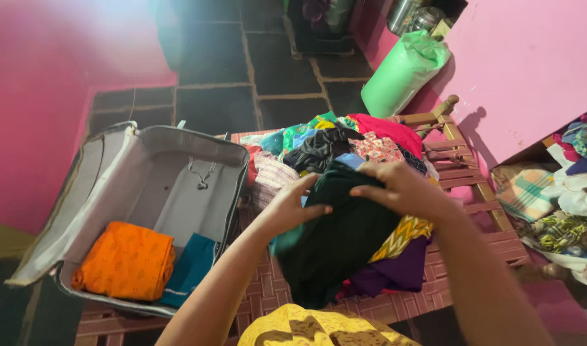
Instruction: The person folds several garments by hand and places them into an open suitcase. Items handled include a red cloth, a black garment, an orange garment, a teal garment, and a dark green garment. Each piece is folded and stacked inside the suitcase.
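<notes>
A dark green garment [335, 237] is gripped by both the left hand [292, 204] and right hand [399, 189] over the bed's clothes pile [344, 144], while two folded pieces are already packed in the open suitcase [114, 166].

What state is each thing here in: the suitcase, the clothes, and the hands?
Grey suitcase: open, lid up.
Orange garment: folded, lying inside the suitcase.
Teal garment: folded, beside the orange one.
Dark green garment: unfolded, held up at its top edge.
Left hand: closed in a grip on the garment.
Right hand: closed on it too.
Clothes pile: loose, unfolded.
Green sack: leaning on the wall.
</notes>
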